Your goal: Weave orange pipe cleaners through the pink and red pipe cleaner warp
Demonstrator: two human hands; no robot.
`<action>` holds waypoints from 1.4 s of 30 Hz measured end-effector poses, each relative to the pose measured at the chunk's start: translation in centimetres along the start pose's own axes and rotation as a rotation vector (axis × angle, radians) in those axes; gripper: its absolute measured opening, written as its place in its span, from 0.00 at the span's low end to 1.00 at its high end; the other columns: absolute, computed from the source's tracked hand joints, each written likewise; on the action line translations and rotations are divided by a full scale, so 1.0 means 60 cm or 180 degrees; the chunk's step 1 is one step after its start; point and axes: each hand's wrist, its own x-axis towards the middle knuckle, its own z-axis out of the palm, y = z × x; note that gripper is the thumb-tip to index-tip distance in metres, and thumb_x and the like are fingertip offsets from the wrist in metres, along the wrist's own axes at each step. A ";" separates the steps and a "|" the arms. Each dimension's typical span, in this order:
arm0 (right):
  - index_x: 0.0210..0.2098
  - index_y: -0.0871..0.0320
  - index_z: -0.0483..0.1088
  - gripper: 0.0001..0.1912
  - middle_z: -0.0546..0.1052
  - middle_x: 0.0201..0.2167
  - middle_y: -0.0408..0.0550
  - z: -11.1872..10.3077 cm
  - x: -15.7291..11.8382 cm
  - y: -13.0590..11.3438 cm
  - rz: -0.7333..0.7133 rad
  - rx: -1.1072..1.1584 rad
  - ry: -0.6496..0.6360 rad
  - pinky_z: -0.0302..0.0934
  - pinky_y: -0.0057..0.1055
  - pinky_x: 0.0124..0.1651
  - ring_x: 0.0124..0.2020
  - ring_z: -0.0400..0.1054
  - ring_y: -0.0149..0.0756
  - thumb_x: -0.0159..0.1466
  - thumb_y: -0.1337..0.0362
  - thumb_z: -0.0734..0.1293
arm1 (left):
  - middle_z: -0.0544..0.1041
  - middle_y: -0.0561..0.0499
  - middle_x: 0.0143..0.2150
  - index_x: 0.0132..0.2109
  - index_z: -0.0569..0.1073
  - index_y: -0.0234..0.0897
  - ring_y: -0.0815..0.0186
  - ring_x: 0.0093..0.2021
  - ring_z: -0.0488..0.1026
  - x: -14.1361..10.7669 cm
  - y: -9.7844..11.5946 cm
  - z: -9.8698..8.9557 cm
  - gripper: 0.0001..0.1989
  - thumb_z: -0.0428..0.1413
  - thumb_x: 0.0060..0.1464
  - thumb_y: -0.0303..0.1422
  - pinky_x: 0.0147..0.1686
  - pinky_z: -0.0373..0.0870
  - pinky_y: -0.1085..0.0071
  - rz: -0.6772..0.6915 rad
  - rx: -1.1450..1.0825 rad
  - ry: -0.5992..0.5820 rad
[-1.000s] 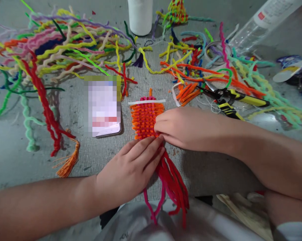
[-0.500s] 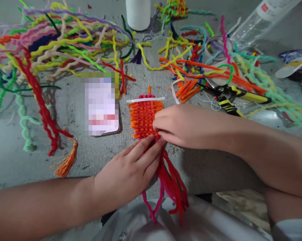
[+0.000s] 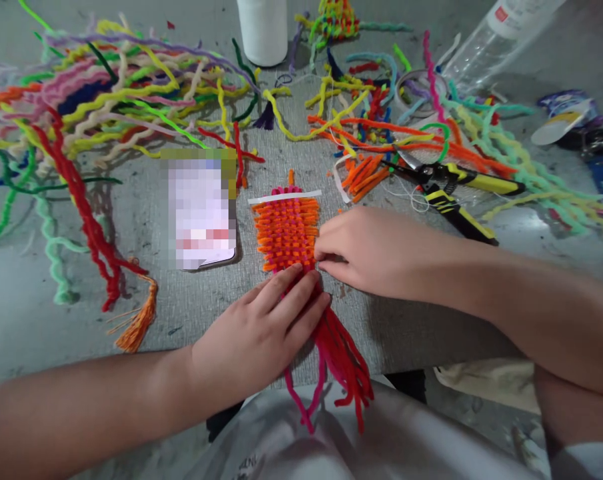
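Observation:
A piece of woven pipe cleaners [image 3: 285,230], orange strips crossing pink ones, lies on the grey table below a white strip [image 3: 284,197]. My left hand [image 3: 261,323] rests flat across its lower end, fingers stretched out and pressing it down. From under those fingers, loose red pipe cleaners [image 3: 342,363] and a pink loop [image 3: 306,407] hang toward the table edge. At the weave's right edge, my right hand [image 3: 356,250] is closed in a pinch on the ends there. Its fingertips partly hide that edge.
Left of the weave lies a phone [image 3: 201,213] with a blurred screen. An orange tassel [image 3: 137,320] and a pile of coloured pipe cleaners [image 3: 131,100] are farther left. Yellow-black pliers [image 3: 446,190], a clear bottle [image 3: 501,37] and a white bottle [image 3: 264,33] stand or lie beyond.
My right hand has shifted slightly off the weave to its right edge, uncovering more orange strips. My left hand stays pressed on the lower end. The view has shifted a little.

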 end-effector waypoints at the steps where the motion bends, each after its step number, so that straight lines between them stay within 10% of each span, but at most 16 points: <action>1: 0.38 0.60 0.81 0.09 0.81 0.39 0.55 0.005 -0.004 -0.002 0.0090 0.0085 0.0000 0.59 0.37 0.41 0.42 0.75 0.44 0.68 0.70 0.66 | 0.74 0.35 0.65 0.65 0.71 0.29 0.44 0.64 0.72 0.001 0.000 0.000 0.21 0.49 0.69 0.28 0.55 0.80 0.53 0.0004 -0.0004 0.0019; 10: 0.33 0.61 0.77 0.12 0.77 0.32 0.48 0.080 -0.016 0.018 -0.0222 0.0820 0.1198 0.56 0.31 0.39 0.35 0.69 0.34 0.70 0.68 0.64 | 0.77 0.37 0.62 0.63 0.73 0.29 0.44 0.63 0.74 0.004 -0.001 0.002 0.20 0.50 0.69 0.27 0.52 0.82 0.53 0.0024 0.0003 0.0102; 31: 0.33 0.60 0.71 0.09 0.71 0.31 0.43 0.084 0.000 0.059 -0.0973 0.0953 0.1150 0.53 0.29 0.35 0.31 0.62 0.29 0.70 0.67 0.63 | 0.76 0.36 0.62 0.60 0.74 0.24 0.49 0.59 0.75 0.007 -0.002 0.003 0.20 0.46 0.65 0.22 0.51 0.83 0.58 -0.0068 0.0058 0.0151; 42: 0.31 0.60 0.72 0.06 0.71 0.28 0.42 0.102 0.004 0.057 -0.0779 0.1210 0.1577 0.53 0.29 0.34 0.29 0.63 0.29 0.64 0.67 0.65 | 0.79 0.40 0.54 0.60 0.74 0.29 0.50 0.50 0.75 0.029 -0.074 0.008 0.16 0.49 0.69 0.25 0.45 0.78 0.54 -0.0023 0.0016 0.0427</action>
